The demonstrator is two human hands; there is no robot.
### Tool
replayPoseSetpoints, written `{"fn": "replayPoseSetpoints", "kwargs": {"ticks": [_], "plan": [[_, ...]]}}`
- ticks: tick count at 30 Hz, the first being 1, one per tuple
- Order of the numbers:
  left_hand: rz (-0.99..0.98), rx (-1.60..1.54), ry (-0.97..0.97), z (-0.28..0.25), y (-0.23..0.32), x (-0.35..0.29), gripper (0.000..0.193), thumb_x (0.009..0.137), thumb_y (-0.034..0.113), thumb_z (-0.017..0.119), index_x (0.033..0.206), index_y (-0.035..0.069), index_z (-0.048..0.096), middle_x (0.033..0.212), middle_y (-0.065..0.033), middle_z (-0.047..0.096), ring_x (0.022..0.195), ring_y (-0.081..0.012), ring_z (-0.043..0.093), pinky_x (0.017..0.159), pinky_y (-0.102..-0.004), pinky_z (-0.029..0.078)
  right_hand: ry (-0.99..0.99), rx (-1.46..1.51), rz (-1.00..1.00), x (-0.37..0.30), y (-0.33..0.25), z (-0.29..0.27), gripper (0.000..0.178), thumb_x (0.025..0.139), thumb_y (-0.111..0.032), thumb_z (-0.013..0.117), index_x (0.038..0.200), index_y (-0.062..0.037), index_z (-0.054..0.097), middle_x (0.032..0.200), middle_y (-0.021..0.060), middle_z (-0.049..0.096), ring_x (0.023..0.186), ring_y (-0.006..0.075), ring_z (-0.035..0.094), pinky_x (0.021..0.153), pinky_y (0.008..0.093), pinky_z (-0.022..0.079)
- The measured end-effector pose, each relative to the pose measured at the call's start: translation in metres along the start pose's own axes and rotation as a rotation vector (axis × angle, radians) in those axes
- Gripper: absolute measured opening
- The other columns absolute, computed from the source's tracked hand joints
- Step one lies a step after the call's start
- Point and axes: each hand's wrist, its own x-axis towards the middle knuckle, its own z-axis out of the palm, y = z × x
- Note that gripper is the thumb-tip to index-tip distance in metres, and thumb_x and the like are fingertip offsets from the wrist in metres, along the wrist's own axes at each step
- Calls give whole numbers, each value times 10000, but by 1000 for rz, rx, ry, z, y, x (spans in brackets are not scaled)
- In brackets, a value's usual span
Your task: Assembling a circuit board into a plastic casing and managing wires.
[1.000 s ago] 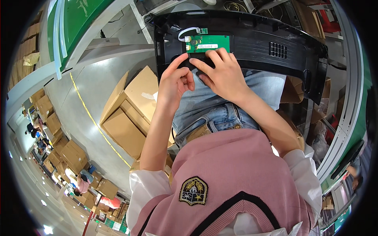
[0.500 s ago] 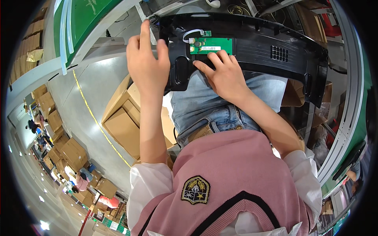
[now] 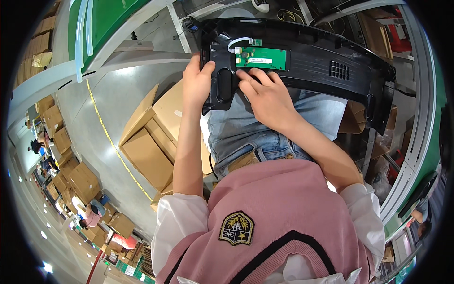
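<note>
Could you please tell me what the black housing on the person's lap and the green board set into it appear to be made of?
The black housing looks like moulded plastic: glossy highlights, rounded edges, a moulded vent grille. The green board seems to be a printed circuit board, probably fibreglass laminate with a matte green coating and small soldered parts. The left hand grips the housing's edge.

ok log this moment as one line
left hand: grips end of black housing | right hand: fingertips just below green circuit board | housing across lap

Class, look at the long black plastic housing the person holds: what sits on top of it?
On the black housing sit a green circuit board and a white cable. The right hand rests below the board; the left hand grips the housing's end. Anything beneath them is hidden.
</note>
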Motion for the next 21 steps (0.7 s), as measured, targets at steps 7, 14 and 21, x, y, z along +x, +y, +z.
{"fn": "replayPoseSetpoints", "kwargs": {"ticks": [7,14,21], "plan": [[39,179,5,2,5,1,368,833,170,579,1139,-32,569,985,-227,660,929,-297,639,866,-366,469,-38,-147,71,12,3,6,310,718,-9,614,1025,-44,583,1175,89,641,1129,263,555,914,367,455],[-14,-87,-46,-4,-16,9,420,803,168,579,1169,-38,553,1045,-228,659,984,-301,630,889,-369,462,-50,570,272,-3,28,-16,248,765,34,578,1000,-38,608,1087,102,672,1088,276,593,900,389,494],[74,-83,-183,-3,-7,31,457,773,168,607,1164,-57,535,1017,-197,646,948,-277,607,863,-356,466,144,-30,-47,6,6,-12,262,807,-84,595,1067,-81,629,1106,101,659,1067,267,597,852,406,474]]}}
